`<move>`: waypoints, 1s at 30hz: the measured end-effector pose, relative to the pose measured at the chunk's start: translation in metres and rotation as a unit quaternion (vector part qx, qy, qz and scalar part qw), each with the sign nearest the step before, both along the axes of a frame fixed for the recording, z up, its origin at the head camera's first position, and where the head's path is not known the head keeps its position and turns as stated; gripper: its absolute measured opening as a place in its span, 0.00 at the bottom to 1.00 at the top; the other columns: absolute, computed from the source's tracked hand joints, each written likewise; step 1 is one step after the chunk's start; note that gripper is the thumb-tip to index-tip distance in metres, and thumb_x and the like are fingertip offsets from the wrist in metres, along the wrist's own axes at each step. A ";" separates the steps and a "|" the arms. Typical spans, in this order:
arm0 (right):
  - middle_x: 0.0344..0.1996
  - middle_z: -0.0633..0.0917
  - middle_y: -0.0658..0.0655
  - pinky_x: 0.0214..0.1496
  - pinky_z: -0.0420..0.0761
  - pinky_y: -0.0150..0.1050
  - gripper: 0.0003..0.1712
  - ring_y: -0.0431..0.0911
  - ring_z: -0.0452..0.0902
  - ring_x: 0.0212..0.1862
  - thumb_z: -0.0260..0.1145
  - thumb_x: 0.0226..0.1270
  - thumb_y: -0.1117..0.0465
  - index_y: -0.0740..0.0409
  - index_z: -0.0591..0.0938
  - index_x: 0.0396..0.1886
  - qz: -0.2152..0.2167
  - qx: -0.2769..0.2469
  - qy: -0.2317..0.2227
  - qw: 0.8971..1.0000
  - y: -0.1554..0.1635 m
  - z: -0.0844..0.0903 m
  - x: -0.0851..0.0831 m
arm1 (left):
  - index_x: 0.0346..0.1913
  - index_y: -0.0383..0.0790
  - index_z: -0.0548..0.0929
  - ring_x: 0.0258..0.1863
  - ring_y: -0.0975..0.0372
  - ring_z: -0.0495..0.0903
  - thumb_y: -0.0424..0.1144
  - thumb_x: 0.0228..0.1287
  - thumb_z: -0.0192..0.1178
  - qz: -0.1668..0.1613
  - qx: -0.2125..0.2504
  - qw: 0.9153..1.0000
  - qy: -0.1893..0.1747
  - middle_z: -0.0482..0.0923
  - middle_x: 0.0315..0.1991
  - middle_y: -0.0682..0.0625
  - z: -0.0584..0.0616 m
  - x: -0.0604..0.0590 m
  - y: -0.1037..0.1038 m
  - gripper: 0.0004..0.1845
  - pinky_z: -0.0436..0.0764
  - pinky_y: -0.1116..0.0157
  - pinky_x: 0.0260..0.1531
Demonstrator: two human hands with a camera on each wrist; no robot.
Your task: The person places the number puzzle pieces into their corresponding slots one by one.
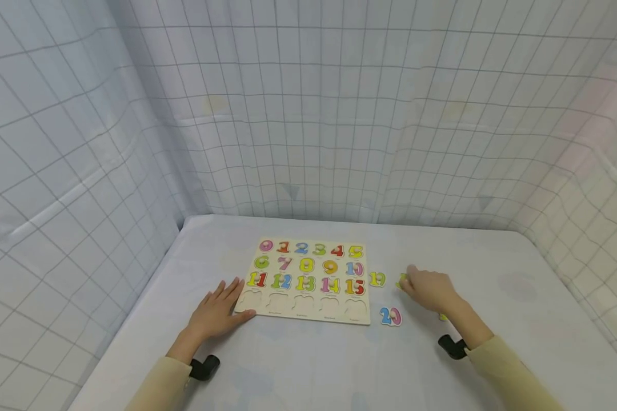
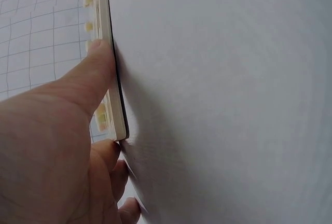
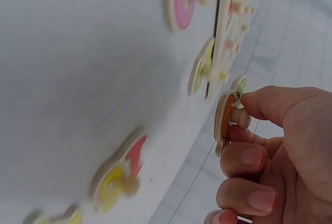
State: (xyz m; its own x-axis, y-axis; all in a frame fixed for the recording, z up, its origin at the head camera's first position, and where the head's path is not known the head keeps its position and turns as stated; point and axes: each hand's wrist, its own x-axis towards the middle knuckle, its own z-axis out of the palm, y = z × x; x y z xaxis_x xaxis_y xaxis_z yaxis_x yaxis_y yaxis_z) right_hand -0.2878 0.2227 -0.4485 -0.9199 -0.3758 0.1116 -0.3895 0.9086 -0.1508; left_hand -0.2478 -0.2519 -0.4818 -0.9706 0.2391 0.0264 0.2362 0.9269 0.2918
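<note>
A wooden number puzzle board (image 1: 288, 313) lies on the table, with pegged pieces 0 to 15 in its upper rows and bare recesses along the near row. My left hand (image 1: 218, 313) rests at its near left corner, fingers spread, thumb against the near edge. In the right wrist view, my right hand (image 3: 295, 125) pinches the wooden knob of an orange and green number piece (image 3: 226, 115) between thumb and forefinger. That piece is held above the table; its number cannot be read. The 19 piece (image 1: 377, 279) and 20 piece (image 1: 391, 316) lie right of the board.
A red and yellow piece (image 3: 116, 177) and a yellow piece (image 3: 72, 216) lie on the white table (image 1: 308, 365), near my right hand. Grid-patterned white curtains (image 1: 329, 114) enclose the back and sides.
</note>
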 end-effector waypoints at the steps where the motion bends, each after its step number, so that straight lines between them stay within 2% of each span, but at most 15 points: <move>1: 0.13 0.64 0.47 0.18 0.56 0.33 0.16 0.40 0.57 0.16 0.57 0.69 0.56 0.54 0.65 0.23 0.010 0.003 -0.005 1.000 -0.011 0.001 -0.002 | 0.71 0.31 0.58 0.69 0.38 0.48 0.64 0.62 0.54 0.000 0.000 1.000 -0.001 0.55 0.70 0.36 0.000 0.000 0.000 0.47 0.50 0.37 0.62; 8: 0.13 0.65 0.46 0.17 0.55 0.33 0.15 0.39 0.57 0.16 0.57 0.70 0.54 0.54 0.68 0.25 0.093 0.012 -0.019 0.995 -0.096 0.006 -0.012 | 0.71 0.31 0.58 0.69 0.38 0.48 0.64 0.62 0.54 0.003 0.004 1.000 -0.007 0.55 0.70 0.36 0.003 0.002 0.001 0.47 0.49 0.38 0.62; 15: 0.14 0.64 0.45 0.18 0.56 0.31 0.14 0.37 0.57 0.16 0.54 0.71 0.52 0.53 0.68 0.26 0.170 0.036 -0.028 0.984 -0.176 0.001 -0.018 | 0.71 0.31 0.59 0.69 0.38 0.49 0.63 0.62 0.55 0.001 0.003 1.000 -0.008 0.56 0.70 0.36 0.007 0.003 0.002 0.46 0.50 0.38 0.62; 22: 0.16 0.70 0.46 0.23 0.67 0.35 0.14 0.40 0.65 0.19 0.54 0.72 0.49 0.54 0.74 0.34 0.184 0.067 -0.063 0.979 -0.251 0.001 -0.014 | 0.71 0.31 0.59 0.69 0.37 0.49 0.63 0.62 0.54 -0.003 0.003 1.000 -0.006 0.56 0.70 0.36 0.008 0.004 0.000 0.46 0.51 0.37 0.62; 27: 0.27 0.81 0.48 0.37 0.75 0.39 0.18 0.41 0.76 0.30 0.54 0.72 0.48 0.56 0.79 0.49 0.180 0.073 -0.055 0.979 -0.284 -0.004 -0.013 | 0.71 0.31 0.59 0.69 0.38 0.49 0.63 0.63 0.54 -0.004 0.010 1.000 -0.004 0.56 0.70 0.36 0.009 0.004 0.001 0.46 0.50 0.38 0.62; 30: 0.30 0.82 0.49 0.39 0.76 0.38 0.18 0.41 0.77 0.32 0.54 0.72 0.48 0.55 0.79 0.50 0.173 0.082 -0.056 0.980 -0.298 -0.007 -0.014 | 0.71 0.31 0.59 0.69 0.38 0.49 0.63 0.63 0.54 -0.004 0.011 1.000 -0.002 0.56 0.70 0.36 0.008 0.003 0.001 0.45 0.51 0.38 0.62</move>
State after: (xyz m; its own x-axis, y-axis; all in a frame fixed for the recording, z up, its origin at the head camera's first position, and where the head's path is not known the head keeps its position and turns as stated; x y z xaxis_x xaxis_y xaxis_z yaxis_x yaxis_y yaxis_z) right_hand -0.3019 -0.0755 -0.4559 -0.7379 -0.6712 -0.0709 -0.6672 0.7412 -0.0733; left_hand -0.2451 -0.2512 -0.4739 -0.9689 0.2459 0.0279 0.2421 0.9181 0.3138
